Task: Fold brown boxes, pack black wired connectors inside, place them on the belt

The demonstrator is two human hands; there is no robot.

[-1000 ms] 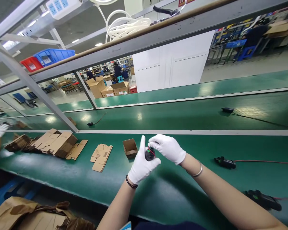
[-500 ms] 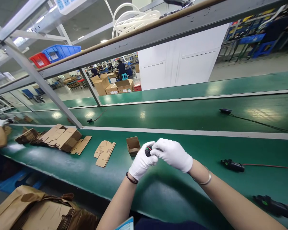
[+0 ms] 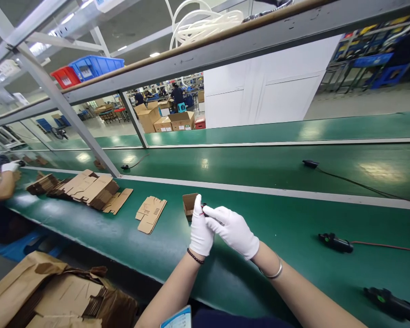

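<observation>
Both my hands, in white gloves, meet at the middle of the green bench. Between them shows a bit of a small black device with a red wire [image 3: 204, 207], mostly hidden by the fingers. My left hand [image 3: 201, 234] is closed around it from the left, fingers pointing up. From the right, my right hand [image 3: 234, 230] pinches at it with thumb and fingertips. Just behind my left hand stands a small open cardboard box [image 3: 188, 206], partly covered. Left of it lie flat cardboard blanks [image 3: 151, 214].
Two black devices, one nearer the back [image 3: 335, 242] and one in front [image 3: 392, 304], lie right with red wires. Stacked cardboard [image 3: 92, 187] lies left, near a co-worker's gloved hand [image 3: 10, 166]. Black wired pieces [image 3: 310, 163] rest on the belt beyond the ledge [image 3: 225, 186].
My hands have moved slightly left, now overlapping the small box in view. The left hand has turned more upright, and the black device is more hidden. The view has shifted a little.
</observation>
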